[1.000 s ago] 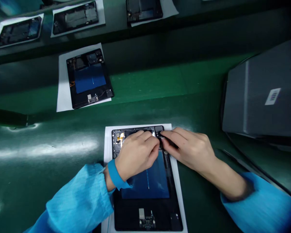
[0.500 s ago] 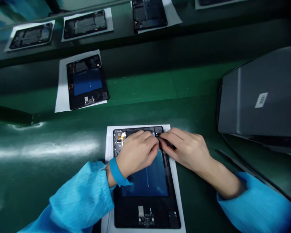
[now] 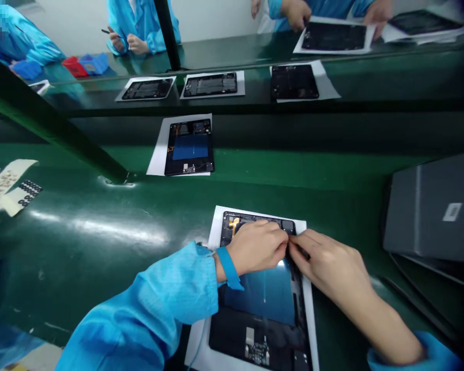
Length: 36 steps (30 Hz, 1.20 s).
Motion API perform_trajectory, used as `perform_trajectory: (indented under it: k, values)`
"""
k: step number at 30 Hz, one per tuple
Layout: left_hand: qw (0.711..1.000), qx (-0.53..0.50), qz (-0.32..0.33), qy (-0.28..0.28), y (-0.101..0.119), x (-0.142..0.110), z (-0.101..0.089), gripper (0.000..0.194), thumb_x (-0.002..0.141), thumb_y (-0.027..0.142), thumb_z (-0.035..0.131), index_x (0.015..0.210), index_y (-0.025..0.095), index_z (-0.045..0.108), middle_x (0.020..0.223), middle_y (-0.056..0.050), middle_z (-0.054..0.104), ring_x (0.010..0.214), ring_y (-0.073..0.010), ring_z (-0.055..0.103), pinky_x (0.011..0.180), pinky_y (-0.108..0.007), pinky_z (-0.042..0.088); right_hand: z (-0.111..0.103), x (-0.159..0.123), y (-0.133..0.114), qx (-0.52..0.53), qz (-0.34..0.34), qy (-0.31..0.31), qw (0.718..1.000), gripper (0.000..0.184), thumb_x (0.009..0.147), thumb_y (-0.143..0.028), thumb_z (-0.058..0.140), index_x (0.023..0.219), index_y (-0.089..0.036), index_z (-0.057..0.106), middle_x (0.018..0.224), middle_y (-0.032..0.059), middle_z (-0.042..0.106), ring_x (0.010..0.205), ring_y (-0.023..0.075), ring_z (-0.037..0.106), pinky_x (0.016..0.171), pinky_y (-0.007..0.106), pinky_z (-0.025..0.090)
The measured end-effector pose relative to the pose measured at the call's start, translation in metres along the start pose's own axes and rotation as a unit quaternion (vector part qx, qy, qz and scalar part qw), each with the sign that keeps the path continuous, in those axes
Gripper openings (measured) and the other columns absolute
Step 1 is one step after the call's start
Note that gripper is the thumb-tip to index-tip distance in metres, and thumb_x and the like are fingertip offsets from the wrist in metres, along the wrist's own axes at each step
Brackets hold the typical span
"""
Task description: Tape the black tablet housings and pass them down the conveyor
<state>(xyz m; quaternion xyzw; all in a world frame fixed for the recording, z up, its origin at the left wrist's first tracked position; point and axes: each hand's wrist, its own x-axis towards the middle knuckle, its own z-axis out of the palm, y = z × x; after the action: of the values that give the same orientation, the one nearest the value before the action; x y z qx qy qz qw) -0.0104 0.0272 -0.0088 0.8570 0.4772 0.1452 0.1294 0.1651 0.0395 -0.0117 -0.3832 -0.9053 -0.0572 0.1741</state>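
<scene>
An opened tablet (image 3: 230, 327) lies in front of me on a white sheet (image 3: 312, 330), its circuit parts and blue panel (image 3: 270, 299) exposed. Over its upper part is my left hand (image 3: 257, 247), fingers pinched together near the right edge. My right hand (image 3: 334, 263) comes in from the right, thumb and fingers also closed at that same upper right spot. The fingertips nearly meet there, and whatever they pinch is too small or hidden to make out. Around my left wrist goes a blue strap (image 3: 229, 268).
Another opened tablet (image 3: 189, 149) lies farther off on its sheet, with several more on the raised shelf. A dark grey box-like device (image 3: 429, 206) and cable stand right. A green post (image 3: 81, 144) rises at left, near sticker sheets (image 3: 21, 198). Co-workers' hands (image 3: 137, 44) show behind.
The view has tilted up and shifted left, bringing co-workers and the sticker sheets into sight. My hands stay pinched at the tablet's upper right corner area.
</scene>
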Motion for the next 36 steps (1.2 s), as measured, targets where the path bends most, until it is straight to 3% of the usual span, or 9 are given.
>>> perform_trajectory:
  k: [10, 14, 17, 19, 20, 22, 24, 29, 36]
  values:
    - [1.000, 0.013, 0.002, 0.011, -0.001, 0.003, -0.001, 0.019, 0.090, 0.022, 0.047, 0.079, 0.017, 0.063, 0.081, -0.004, 0.064, 0.080, -0.0180, 0.060, 0.076, -0.030, 0.048, -0.016, 0.006, -0.015, -0.027, 0.033, -0.136, 0.990, 0.027, 0.091, -0.018, 0.041, 0.091, -0.016, 0.068, 0.078, 0.0062, 0.064, 0.070, 0.0167, 0.058, 0.058, 0.029, 0.035]
    - [1.000, 0.022, 0.010, 0.003, 0.003, 0.008, -0.011, 0.018, 0.090, 0.020, 0.048, 0.082, 0.018, 0.064, 0.082, -0.004, 0.065, 0.081, -0.0181, 0.061, 0.077, -0.030, 0.050, -0.029, 0.000, -0.025, -0.029, 0.066, -0.106, 0.992, 0.026, 0.090, -0.018, 0.044, 0.106, -0.015, 0.065, 0.087, 0.0081, 0.066, 0.076, 0.0191, 0.059, 0.061, 0.029, 0.040]
    - [0.999, 0.030, 0.019, -0.004, 0.000, -0.007, -0.034, 0.014, 0.090, 0.023, 0.051, 0.090, 0.019, 0.064, 0.092, -0.003, 0.066, 0.090, -0.0192, 0.061, 0.084, -0.032, 0.050, -0.054, -0.041, -0.023, -0.008, 0.063, -0.053, 0.997, 0.031, 0.093, -0.023, 0.044, 0.120, -0.018, 0.058, 0.102, 0.0072, 0.067, 0.087, 0.0189, 0.061, 0.072, 0.030, 0.047]
    - [0.999, 0.034, 0.013, 0.002, -0.006, -0.029, -0.053, 0.014, 0.091, 0.026, 0.051, 0.096, 0.020, 0.063, 0.099, -0.003, 0.065, 0.095, -0.0197, 0.060, 0.088, -0.033, 0.049, -0.074, -0.084, -0.007, -0.007, 0.082, 0.018, 0.996, 0.033, 0.092, -0.025, 0.046, 0.123, -0.019, 0.056, 0.106, 0.0089, 0.067, 0.091, 0.0195, 0.062, 0.078, 0.030, 0.049]
    - [0.999, 0.035, 0.001, 0.012, -0.010, -0.042, -0.061, 0.015, 0.092, 0.028, 0.050, 0.098, 0.020, 0.062, 0.102, -0.003, 0.064, 0.098, -0.0201, 0.060, 0.089, -0.034, 0.049, -0.082, -0.107, 0.006, -0.024, 0.111, 0.098, 0.989, 0.035, 0.088, -0.025, 0.054, 0.122, -0.019, 0.057, 0.101, 0.0099, 0.068, 0.088, 0.0202, 0.063, 0.075, 0.031, 0.050]
    - [0.998, 0.039, -0.029, 0.040, -0.019, -0.069, -0.071, 0.017, 0.094, 0.030, 0.047, 0.100, 0.020, 0.060, 0.099, -0.005, 0.064, 0.095, -0.0217, 0.060, 0.085, -0.037, 0.050, -0.094, -0.147, 0.039, -0.148, 0.167, 0.222, 0.949, 0.042, 0.078, -0.024, 0.068, 0.119, -0.021, 0.061, 0.089, 0.0110, 0.070, 0.076, 0.0220, 0.063, 0.065, 0.033, 0.049]
    - [0.996, 0.044, -0.047, 0.066, -0.028, -0.088, -0.071, 0.019, 0.093, 0.034, 0.047, 0.096, 0.019, 0.059, 0.095, -0.006, 0.063, 0.089, -0.0242, 0.061, 0.080, -0.040, 0.050, -0.097, -0.177, 0.075, -0.236, 0.185, 0.259, 0.918, 0.044, 0.074, -0.026, 0.071, 0.117, -0.019, 0.063, 0.086, 0.0134, 0.070, 0.073, 0.0245, 0.064, 0.063, 0.035, 0.047]
    - [0.988, 0.074, -0.099, 0.092, -0.038, -0.095, -0.055, 0.023, 0.092, 0.041, 0.045, 0.093, 0.021, 0.057, 0.100, -0.007, 0.061, 0.092, -0.0260, 0.061, 0.083, -0.040, 0.048, -0.088, -0.208, 0.137, -0.244, 0.228, 0.196, 0.922, 0.035, 0.078, -0.037, 0.068, 0.101, -0.012, 0.071, 0.094, 0.0174, 0.071, 0.080, 0.0227, 0.066, 0.070, 0.029, 0.048]
    - [0.985, 0.072, -0.118, 0.104, -0.035, -0.085, -0.052, 0.022, 0.091, 0.041, 0.045, 0.089, 0.023, 0.056, 0.097, -0.006, 0.061, 0.088, -0.0249, 0.062, 0.077, -0.038, 0.049, -0.087, -0.203, 0.158, -0.237, 0.292, 0.212, 0.902, 0.022, 0.083, -0.035, 0.062, 0.087, -0.016, 0.073, 0.086, 0.0142, 0.071, 0.076, 0.0191, 0.064, 0.068, 0.028, 0.047]
